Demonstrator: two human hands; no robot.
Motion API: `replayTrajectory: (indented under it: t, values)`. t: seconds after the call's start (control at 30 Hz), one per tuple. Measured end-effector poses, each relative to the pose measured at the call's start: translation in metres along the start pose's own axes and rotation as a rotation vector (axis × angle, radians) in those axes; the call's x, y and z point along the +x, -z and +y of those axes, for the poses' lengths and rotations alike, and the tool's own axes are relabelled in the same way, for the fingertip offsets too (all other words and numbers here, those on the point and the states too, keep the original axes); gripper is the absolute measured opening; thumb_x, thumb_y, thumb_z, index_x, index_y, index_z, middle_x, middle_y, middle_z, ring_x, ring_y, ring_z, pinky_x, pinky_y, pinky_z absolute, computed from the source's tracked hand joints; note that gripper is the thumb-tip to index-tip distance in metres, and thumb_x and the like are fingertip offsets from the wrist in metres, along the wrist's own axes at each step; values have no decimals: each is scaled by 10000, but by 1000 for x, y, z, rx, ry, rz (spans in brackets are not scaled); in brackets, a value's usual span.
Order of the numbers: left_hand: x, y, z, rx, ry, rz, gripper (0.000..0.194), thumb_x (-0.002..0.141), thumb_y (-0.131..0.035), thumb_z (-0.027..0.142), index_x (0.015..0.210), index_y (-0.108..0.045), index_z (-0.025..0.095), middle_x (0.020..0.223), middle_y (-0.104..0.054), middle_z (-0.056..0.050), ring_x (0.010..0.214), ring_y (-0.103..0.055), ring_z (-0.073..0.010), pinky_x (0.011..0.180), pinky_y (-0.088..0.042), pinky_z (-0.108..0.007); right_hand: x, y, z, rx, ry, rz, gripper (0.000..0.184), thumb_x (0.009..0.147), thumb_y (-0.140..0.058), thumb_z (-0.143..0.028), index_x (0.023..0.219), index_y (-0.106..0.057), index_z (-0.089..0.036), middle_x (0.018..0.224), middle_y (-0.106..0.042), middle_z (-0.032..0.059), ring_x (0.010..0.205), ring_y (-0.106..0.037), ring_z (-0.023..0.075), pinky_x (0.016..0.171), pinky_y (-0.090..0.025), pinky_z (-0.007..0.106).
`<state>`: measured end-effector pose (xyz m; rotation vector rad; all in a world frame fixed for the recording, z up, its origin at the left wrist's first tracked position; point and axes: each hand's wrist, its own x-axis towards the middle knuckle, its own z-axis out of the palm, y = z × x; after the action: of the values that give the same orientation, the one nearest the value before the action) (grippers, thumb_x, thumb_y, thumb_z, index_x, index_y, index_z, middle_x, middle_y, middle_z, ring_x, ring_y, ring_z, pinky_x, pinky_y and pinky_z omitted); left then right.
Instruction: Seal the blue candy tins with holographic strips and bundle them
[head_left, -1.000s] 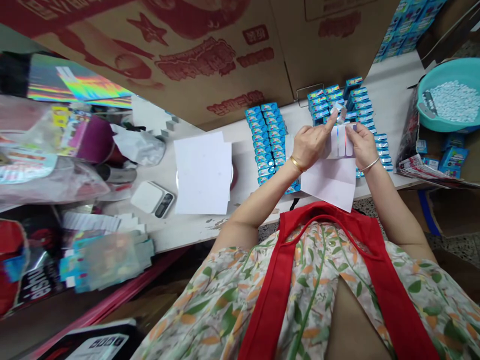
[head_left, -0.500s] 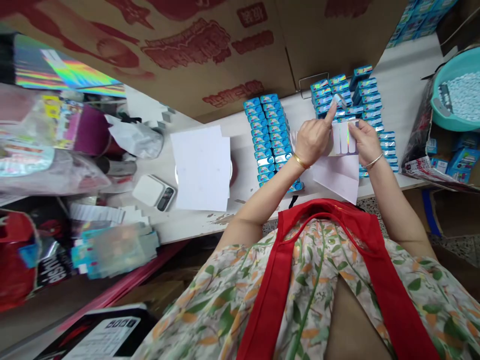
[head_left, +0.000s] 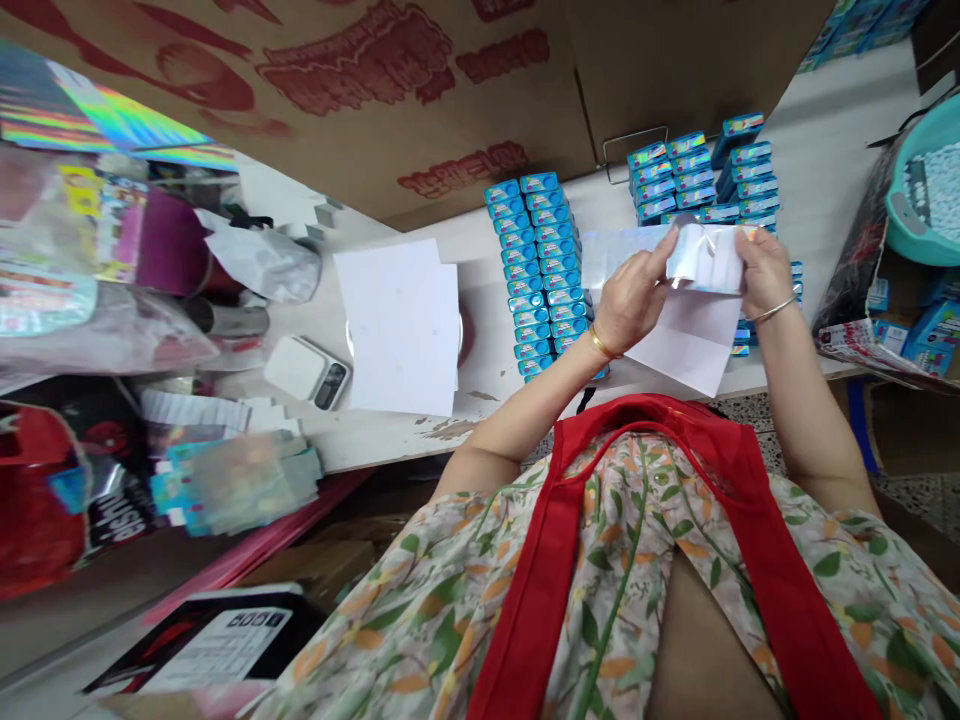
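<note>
A shiny, pale sheet of stickers [head_left: 712, 262] stretches between my hands, above the rows of small blue boxes [head_left: 694, 170]. My right hand [head_left: 766, 270] pinches its right edge between thumb and fingers. At its left part, my left hand [head_left: 634, 298] has thumb and index finger closed together on the sheet; the other fingers are curled. A translucent strip [head_left: 619, 250] extends leftward behind my left hand; whether it joins the sheet I cannot tell. White paper [head_left: 690, 340] hangs or lies just below the sheet. Two columns of blue boxes [head_left: 536, 260] stand left of my left hand.
A large cardboard box [head_left: 480, 100] borders the table's far side. White sheets [head_left: 397, 330] cover a round dish, beside a small white scale [head_left: 307, 370]. Bags and packaging crowd the left. At right, a turquoise basin [head_left: 904, 215] holds small pale pieces above a carton.
My left hand has lowered its raised index finger, which carried a small label, onto the sheet. The sheet has shifted slightly right with my right hand. The camera view has shifted a little.
</note>
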<state>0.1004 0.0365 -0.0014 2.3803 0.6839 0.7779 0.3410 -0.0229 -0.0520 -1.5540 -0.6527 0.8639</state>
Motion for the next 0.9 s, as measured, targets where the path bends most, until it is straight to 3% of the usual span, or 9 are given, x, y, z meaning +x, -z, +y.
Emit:
replayTrajectory:
  t: [0.13,0.2,0.23,0.3,0.37,0.43,0.57,0.7,0.9]
  values:
    - [-12,31,7,-168,237,276,733,1040,-357,630,1639,-78,312,933,-556,-41,870,-608,-202,841,-593,-393,21,66,-4,-227,64,384,172,895,-759,-374,902,-668,-228,978,-724,116,1038,-707,248,902,-559,416]
    - [-23,41,-6,-222,340,354,789,1016,-394,673,1641,-51,336,905,-521,-30,854,-598,-197,809,-596,-383,17,75,-15,-345,336,497,506,738,-910,-306,1175,-654,-295,1383,-632,104,1470,-456,257,1114,-476,402]
    - [-30,44,-15,-228,404,357,800,1013,-398,678,1643,-30,352,911,-520,-31,865,-605,-197,813,-598,-385,12,67,-20,-375,428,480,602,724,-921,-372,1251,-633,-341,1481,-575,75,1523,-385,261,1100,-499,410]
    - [-47,46,-37,-225,543,336,818,1013,-422,664,1644,14,382,948,-535,-40,910,-627,-197,853,-599,-393,-4,27,-24,-322,400,355,528,820,-816,-529,1282,-634,-350,1327,-662,69,1307,-591,239,935,-571,379]
    - [-65,47,-58,-242,636,341,841,1002,-461,661,1642,18,400,983,-551,-46,954,-637,-194,896,-592,-392,-23,-37,-19,-163,190,77,597,851,-637,-751,1232,-671,-293,1035,-735,74,924,-703,203,696,-566,331]
    - [-78,46,-75,-288,673,380,870,977,-490,694,1641,-18,390,993,-560,-46,969,-635,-189,899,-584,-382,-38,-103,-7,-27,-53,-178,713,766,-578,-884,1122,-695,-278,1022,-745,55,853,-702,185,632,-557,300]
    - [-89,41,-104,-351,761,437,938,912,-555,763,1633,-115,356,964,-576,-30,903,-623,-169,843,-575,-361,-53,-186,14,77,-360,-361,750,626,-654,-926,904,-680,-230,860,-717,22,791,-685,162,621,-538,268]
    - [-92,31,-130,-455,786,488,958,823,-642,809,1591,-217,427,905,-594,0,819,-599,-149,758,-571,-340,-51,-205,21,102,-322,-351,619,599,-798,-801,771,-613,-236,719,-660,-16,719,-637,149,750,-549,318]
    - [-106,14,-135,-384,928,317,912,938,-571,709,1641,-128,333,913,-591,-12,735,-605,-137,680,-543,-300,-55,-197,43,-79,-283,-298,524,732,-714,-750,679,-586,-244,643,-572,-22,635,-496,141,651,-452,320]
